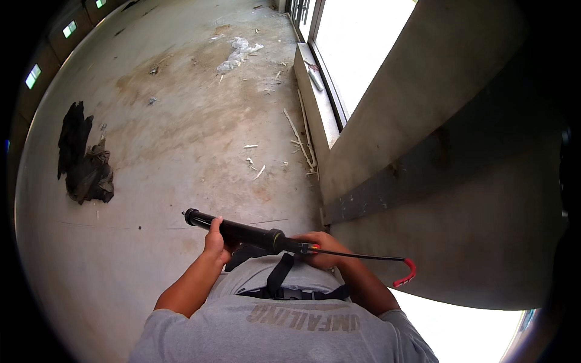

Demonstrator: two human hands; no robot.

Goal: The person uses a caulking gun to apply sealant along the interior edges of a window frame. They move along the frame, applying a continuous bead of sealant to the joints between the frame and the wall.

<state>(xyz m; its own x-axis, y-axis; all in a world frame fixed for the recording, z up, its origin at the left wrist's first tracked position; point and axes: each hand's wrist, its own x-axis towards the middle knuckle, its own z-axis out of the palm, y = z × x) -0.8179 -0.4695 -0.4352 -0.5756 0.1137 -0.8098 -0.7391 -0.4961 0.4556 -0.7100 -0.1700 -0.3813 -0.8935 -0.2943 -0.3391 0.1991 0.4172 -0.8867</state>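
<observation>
- You wear a grey short-sleeved T-shirt (284, 330); its sleeves end above your elbows, leaving both forearms bare.
- A line of faded, darker grey lettering runs across the shirt's chest.
- Black webbing straps (279, 275) cross your middle: one broad strap runs down to a horizontal belt-like band.
- Your hands are bare: no gloves, watch or rings show.

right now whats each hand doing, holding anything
Left hand: closed around the black barrel of the caulking gun.
Right hand: closed on the caulking gun's handle end, where the red-hooked plunger rod sticks out.
</observation>
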